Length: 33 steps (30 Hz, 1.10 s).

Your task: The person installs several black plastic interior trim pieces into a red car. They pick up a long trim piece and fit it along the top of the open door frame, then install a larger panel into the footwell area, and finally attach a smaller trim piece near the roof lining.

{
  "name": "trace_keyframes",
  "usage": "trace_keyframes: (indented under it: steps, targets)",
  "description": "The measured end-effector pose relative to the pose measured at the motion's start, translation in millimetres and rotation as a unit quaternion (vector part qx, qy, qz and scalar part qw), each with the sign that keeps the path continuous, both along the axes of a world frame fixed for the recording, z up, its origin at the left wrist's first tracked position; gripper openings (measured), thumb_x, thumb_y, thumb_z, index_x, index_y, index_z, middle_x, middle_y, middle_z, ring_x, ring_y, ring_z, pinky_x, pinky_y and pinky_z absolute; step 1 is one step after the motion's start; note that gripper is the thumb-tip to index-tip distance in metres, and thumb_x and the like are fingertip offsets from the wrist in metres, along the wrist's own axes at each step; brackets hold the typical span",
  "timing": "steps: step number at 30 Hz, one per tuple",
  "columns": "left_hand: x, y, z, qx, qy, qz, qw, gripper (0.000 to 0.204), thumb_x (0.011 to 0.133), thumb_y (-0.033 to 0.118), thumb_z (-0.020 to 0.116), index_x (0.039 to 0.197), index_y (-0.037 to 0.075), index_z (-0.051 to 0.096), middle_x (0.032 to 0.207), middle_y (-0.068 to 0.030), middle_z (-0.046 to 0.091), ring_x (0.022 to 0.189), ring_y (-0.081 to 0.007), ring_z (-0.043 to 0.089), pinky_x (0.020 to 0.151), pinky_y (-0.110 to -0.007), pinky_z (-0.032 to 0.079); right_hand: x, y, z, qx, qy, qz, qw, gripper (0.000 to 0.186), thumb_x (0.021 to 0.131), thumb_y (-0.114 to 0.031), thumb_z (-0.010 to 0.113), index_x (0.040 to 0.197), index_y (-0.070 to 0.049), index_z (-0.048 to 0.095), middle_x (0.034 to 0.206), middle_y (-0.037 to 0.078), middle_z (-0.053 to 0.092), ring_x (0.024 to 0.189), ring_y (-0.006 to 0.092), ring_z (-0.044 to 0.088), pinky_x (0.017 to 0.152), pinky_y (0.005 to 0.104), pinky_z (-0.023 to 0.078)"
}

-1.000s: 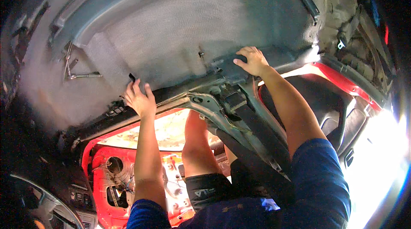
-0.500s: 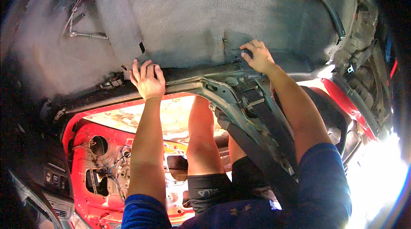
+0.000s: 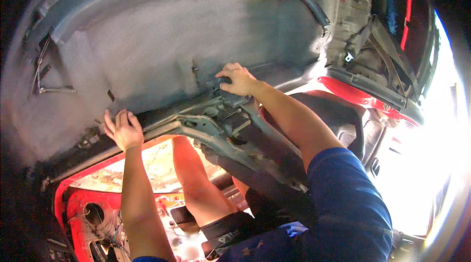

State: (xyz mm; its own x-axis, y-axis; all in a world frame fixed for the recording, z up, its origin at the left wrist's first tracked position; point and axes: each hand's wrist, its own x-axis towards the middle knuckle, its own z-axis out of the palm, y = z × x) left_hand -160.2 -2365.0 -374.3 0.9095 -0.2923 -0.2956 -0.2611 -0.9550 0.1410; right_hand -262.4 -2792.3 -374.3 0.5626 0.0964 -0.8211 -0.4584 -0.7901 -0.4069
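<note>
Grey carpet (image 3: 162,41) covers the car's floor in front of me. At its near edge, close to the door sill (image 3: 162,122), my left hand (image 3: 125,129) rests with fingers spread and fingertips on the edge. My right hand (image 3: 240,79) is farther right along the same edge, by the foot of the pillar (image 3: 230,115). Its fingers are curled, thumb and forefinger apart with a dark gap between them; I make out no object there. A dark slot (image 3: 111,96) and a small slit (image 3: 195,69) show in the carpet near the hands.
A ratchet wrench (image 3: 56,89) lies on the carpet at the far left. The red door (image 3: 81,218), stripped to its metal with loose wires, stands at the lower left. A seat belt (image 3: 385,51) hangs at the right, above a red sill (image 3: 353,93).
The view has swung right, so the scene sits farther left and slightly tilted. Both hands stay at about the same places along the carpet edge.
</note>
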Motion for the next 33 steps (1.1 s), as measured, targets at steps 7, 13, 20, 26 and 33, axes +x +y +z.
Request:
trace_keyframes:
  steps: [7,13,20,26,33]
  targets:
    - [-1.0,-5.3,-1.5,0.026,0.018,-0.003,0.999,0.028,0.104,0.029,0.052,0.102,0.011,0.074,0.12,-0.0011,0.074,0.152,-0.0324,0.034,0.122,-0.059,0.024,-10.2,-10.7,18.0,-0.035,-0.117,-0.008,0.992,0.05,0.09,-0.044,0.071,0.13,-0.014,0.071,0.132,0.01,0.063,0.13,0.0357,0.051,0.113,0.0501,0.039]
    - [0.3,-8.7,3.4,0.069,0.041,-0.003,0.997,0.028,0.104,0.028,0.052,0.103,0.012,0.074,0.117,-0.0007,0.074,0.151,-0.032,0.034,0.124,-0.06,0.022,-54.1,-59.7,40.8,-0.363,-0.311,-0.256,0.84,0.054,0.081,-0.026,0.082,0.126,-0.004,0.059,0.128,0.02,0.058,0.126,0.0403,0.05,0.109,0.0532,0.038]
    - [-0.5,-4.8,-4.1,0.036,0.016,-0.043,0.998,0.028,0.103,0.027,0.051,0.101,0.011,0.075,0.116,-0.0006,0.075,0.151,-0.0342,0.034,0.123,-0.061,0.021,-136.4,-220.8,15.1,-0.477,0.016,-0.529,0.701,0.13,0.081,-0.081,0.067,0.168,-0.015,-0.004,0.171,0.031,0.0,0.155,0.0549,0.008,0.124,0.0661,0.011]
    - [-5.2,-1.5,-5.3,0.072,0.041,-0.023,0.996,0.03,0.102,0.028,0.049,0.099,0.013,0.075,0.121,0.0032,0.074,0.152,-0.0353,0.031,0.124,-0.06,0.018,-130.0,-214.2,3.7,-0.447,-0.062,-0.528,0.719,0.123,0.086,-0.079,0.062,0.168,-0.014,-0.003,0.171,0.032,0.002,0.155,0.0571,0.006,0.125,0.0658,0.011]
    - [-2.2,-7.4,0.3,0.068,0.054,-0.035,0.996,0.03,0.102,0.029,0.049,0.105,0.013,0.074,0.12,0.0032,0.074,0.152,-0.0364,0.03,0.123,-0.062,0.019,-126.8,-132.3,-18.9,-0.549,-0.148,-0.577,0.586,0.121,0.09,-0.073,0.063,0.163,0.006,0.008,0.168,0.036,0.006,0.159,0.0457,0.008,0.129,0.0532,0.011]
